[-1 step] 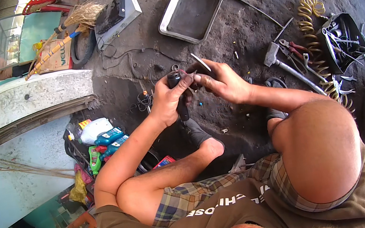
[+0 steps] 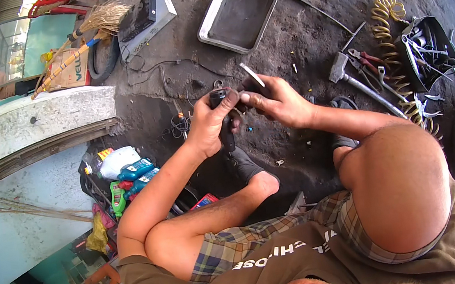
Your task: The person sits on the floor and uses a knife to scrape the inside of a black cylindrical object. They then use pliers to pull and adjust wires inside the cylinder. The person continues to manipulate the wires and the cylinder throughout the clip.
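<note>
My left hand [image 2: 208, 122] is closed around an upright black cylindrical part [image 2: 228, 139], whose round top shows above the fingers and whose lower end hangs below them. My right hand [image 2: 282, 105] grips a slim silver metal strip [image 2: 250, 72], perhaps a blade or tool handle, that sticks up past the fingers. Both thumbs meet beside the top of the black part. Whatever is pinched between the fingertips there is too small and covered to make out. A small metal ring [image 2: 218, 84] shows just beyond my left fingers.
A metal tray [image 2: 241, 16] lies ahead on the dark ground. To the right are a hammer [image 2: 340, 68], red-handled pliers [image 2: 365, 58], a coiled yellow hose [image 2: 382, 30] and a black tool box [image 2: 430, 53]. Bottles [image 2: 136, 170] stand left, below a concrete ledge [image 2: 31, 127].
My right thumb and fingertips have shifted slightly left against my left thumb. The silver strip has tilted a little. Both hands keep their hold.
</note>
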Tool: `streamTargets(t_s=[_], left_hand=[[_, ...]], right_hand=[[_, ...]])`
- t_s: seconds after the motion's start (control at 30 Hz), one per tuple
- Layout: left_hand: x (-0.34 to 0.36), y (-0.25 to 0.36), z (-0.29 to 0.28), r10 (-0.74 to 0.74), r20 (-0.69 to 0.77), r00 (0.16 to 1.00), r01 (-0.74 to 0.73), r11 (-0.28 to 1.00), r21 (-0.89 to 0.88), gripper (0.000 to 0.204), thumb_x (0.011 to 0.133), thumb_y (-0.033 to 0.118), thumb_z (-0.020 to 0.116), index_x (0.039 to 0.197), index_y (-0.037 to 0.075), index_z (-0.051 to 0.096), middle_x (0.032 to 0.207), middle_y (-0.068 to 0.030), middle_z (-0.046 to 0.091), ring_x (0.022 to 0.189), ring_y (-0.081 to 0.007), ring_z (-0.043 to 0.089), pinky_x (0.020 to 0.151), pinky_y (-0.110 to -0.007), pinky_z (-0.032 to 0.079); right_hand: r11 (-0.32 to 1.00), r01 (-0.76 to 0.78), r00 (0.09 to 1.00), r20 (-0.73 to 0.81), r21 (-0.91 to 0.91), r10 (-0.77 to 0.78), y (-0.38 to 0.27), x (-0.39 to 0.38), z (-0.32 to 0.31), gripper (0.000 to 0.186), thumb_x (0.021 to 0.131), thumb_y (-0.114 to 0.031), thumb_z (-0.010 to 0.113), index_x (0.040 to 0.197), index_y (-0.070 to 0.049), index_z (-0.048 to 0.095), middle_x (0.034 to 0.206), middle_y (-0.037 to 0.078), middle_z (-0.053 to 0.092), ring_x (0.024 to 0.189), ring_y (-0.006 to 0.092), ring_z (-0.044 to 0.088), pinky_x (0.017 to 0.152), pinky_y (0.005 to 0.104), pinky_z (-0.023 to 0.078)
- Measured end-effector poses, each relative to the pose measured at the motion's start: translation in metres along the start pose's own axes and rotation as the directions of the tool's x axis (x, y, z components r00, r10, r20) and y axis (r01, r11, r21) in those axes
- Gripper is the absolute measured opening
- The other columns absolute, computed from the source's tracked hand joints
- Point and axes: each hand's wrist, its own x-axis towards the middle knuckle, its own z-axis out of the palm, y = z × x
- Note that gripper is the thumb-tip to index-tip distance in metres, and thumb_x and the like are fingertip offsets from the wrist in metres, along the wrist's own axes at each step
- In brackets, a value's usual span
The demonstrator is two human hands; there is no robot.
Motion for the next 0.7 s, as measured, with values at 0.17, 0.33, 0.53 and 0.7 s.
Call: streamTargets(t_s=[0.17, 0.33, 0.53, 0.7], left_hand=[[-0.002, 0.016, -0.005, -0.178, 0.14, 0.974, 0.205, 0.956, -0.212, 0.061, 0.11, 0.058, 0.041, 0.129, 0.004, 0.062, 0.103, -0.0063, 0.061, 0.083, -0.0155, 0.057, 0.061, -0.028, 0.048], [0.0, 0.017, -0.01, -0.114, 0.12, 0.986, 0.142, 0.954, -0.263, 0.05, 0.11, 0.042, 0.045, 0.136, 0.002, 0.059, 0.103, -0.0077, 0.06, 0.089, -0.017, 0.057, 0.068, -0.027, 0.05], [0.0, 0.023, -0.013, -0.014, 0.091, 0.996, 0.045, 0.939, -0.341, 0.048, 0.112, 0.036, 0.047, 0.14, -0.002, 0.055, 0.105, -0.0087, 0.059, 0.091, -0.0179, 0.057, 0.074, -0.029, 0.052], [0.004, 0.025, -0.021, 0.042, 0.11, 0.993, 0.011, 0.898, -0.441, 0.048, 0.114, 0.036, 0.047, 0.136, -0.006, 0.054, 0.108, -0.0136, 0.061, 0.096, -0.0216, 0.061, 0.085, -0.033, 0.056]], right_hand=[[0.916, -0.252, 0.956, -0.065, 0.314, 0.285, 0.0, 0.004, -0.002, 0.034, 0.109, -0.041, 0.064, 0.1, -0.008, 0.062, 0.065, -0.004, 0.049, 0.052, 0.0073, 0.045, 0.046, 0.0283, 0.035], [0.984, -0.161, 0.982, -0.114, -0.071, 0.153, 0.02, 0.008, -0.016, 0.043, 0.111, -0.043, 0.059, 0.118, -0.003, 0.07, 0.064, 0.001, 0.054, 0.055, 0.0089, 0.051, 0.05, 0.0333, 0.041], [0.92, -0.108, 0.987, -0.151, -0.376, 0.054, 0.01, 0.007, -0.019, 0.05, 0.114, -0.042, 0.052, 0.131, 0.002, 0.067, 0.063, 0.012, 0.055, 0.06, 0.0186, 0.062, 0.063, 0.045, 0.051], [0.936, -0.157, 0.986, -0.108, -0.314, 0.129, 0.005, 0.004, -0.012, 0.047, 0.114, -0.039, 0.053, 0.125, 0.004, 0.067, 0.064, 0.018, 0.058, 0.063, 0.0259, 0.066, 0.068, 0.0476, 0.052]])
